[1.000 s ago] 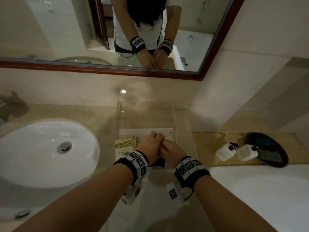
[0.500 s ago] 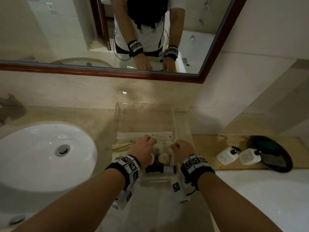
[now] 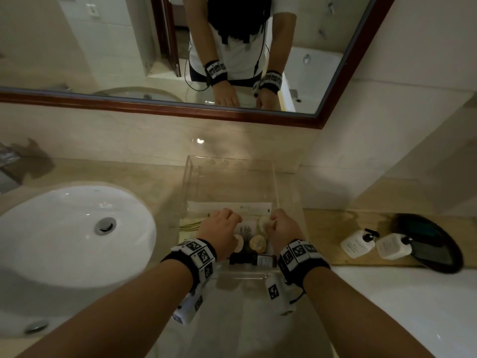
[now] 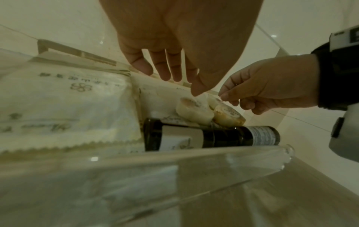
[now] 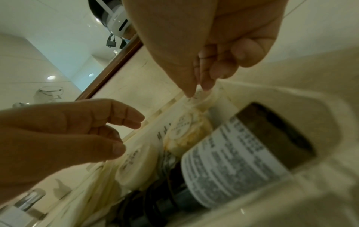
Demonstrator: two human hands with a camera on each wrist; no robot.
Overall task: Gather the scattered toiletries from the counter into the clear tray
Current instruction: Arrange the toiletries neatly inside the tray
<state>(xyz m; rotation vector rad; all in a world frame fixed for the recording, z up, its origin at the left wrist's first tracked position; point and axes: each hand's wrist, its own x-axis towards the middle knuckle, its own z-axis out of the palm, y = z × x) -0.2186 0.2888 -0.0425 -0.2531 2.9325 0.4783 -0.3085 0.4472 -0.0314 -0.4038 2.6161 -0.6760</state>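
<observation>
Since a second ago, when both fists were bunched together over the near end of the clear tray (image 3: 275, 182), the hands have split apart, and that uncovered the stuff lying in the tray, so I'd guess whatever they carried in just got dropped off. The left hand (image 3: 220, 232) now hovers over the tray with its fingers (image 4: 164, 67) hanging loose and a bit spread, holding nothing as far as the wrist views show. The right hand (image 3: 282, 229) hasn't let go yet: thumb and forefinger pinch the crinkly wrapper top of a little round soap (image 5: 202, 96) at the right side of the tray, the other fingers curled under. Looks like it's being set down next to the others, though I can't tell if it's resting on the bottom or dangling. In the tray there are two more wrapped round soaps (image 4: 193, 109), pale with a printed disc label on top, touching each other, a dark bottle (image 4: 211, 138) lying on its side along the near wall with a white label, and flat white sachets (image 4: 64, 104) with zigzag edges stacked on the left and toward the back. Tray itself sits on the counter (image 3: 258, 319) between the sink (image 3: 64, 236) and the wall corner. Two white pump bottles (image 3: 357, 244) still stand off to the right on a wooden board, near a dark dish, so maybe not done.
</observation>
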